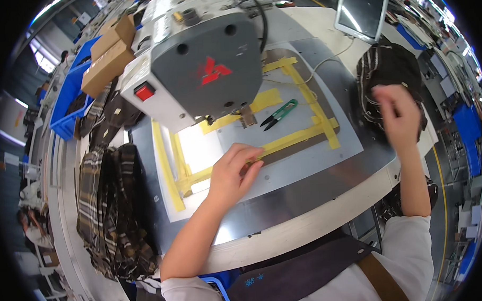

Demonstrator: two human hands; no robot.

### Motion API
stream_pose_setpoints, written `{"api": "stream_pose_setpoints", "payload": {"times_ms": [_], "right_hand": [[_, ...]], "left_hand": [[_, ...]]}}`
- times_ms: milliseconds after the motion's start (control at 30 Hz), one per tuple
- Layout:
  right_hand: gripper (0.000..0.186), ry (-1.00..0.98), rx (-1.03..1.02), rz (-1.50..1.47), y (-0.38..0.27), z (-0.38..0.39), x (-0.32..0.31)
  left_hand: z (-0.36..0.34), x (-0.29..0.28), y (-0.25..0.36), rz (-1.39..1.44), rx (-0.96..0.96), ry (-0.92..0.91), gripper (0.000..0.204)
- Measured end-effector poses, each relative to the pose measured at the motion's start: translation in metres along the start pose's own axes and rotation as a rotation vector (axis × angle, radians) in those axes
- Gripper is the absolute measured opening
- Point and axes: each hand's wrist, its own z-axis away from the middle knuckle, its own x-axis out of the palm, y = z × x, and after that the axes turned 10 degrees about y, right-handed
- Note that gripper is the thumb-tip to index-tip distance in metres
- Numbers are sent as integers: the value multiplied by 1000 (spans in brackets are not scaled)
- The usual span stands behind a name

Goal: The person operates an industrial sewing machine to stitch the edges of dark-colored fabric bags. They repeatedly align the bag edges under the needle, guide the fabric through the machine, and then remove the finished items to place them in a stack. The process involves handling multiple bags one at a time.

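My left hand [234,172] rests with loosely curved fingers on the yellow-taped frame [299,136] on a pale plate under the grey machine head [206,77]. Green thread snips [282,112] lie inside the frame, right of the needle area. My right hand [396,110], slightly blurred, is at the dark fabric bundle [386,66] with light striping on the right, its fingers curled; whatever they hold is hidden.
Plaid fabric pieces [107,208] lie at the left edge. Blue bins [62,119] and cardboard boxes [103,73] stand back left. A tablet [361,13] with a cable is back right. Other people [36,226] sit at workstations far left.
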Motion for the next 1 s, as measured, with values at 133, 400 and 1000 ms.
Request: {"api": "stream_pose_setpoints", "payload": {"times_ms": [133,400,1000], "right_hand": [[25,-370,-380,-24,-32,31,98],[28,-535,-340,-10,-16,36,142],[35,-624,-82,-247,-34,33,96]], "left_hand": [[0,-4,1,-184,155,-17,25],[13,-134,51,-858,37,176,24],[39,-269,130,-449,-192,994,16]]}}
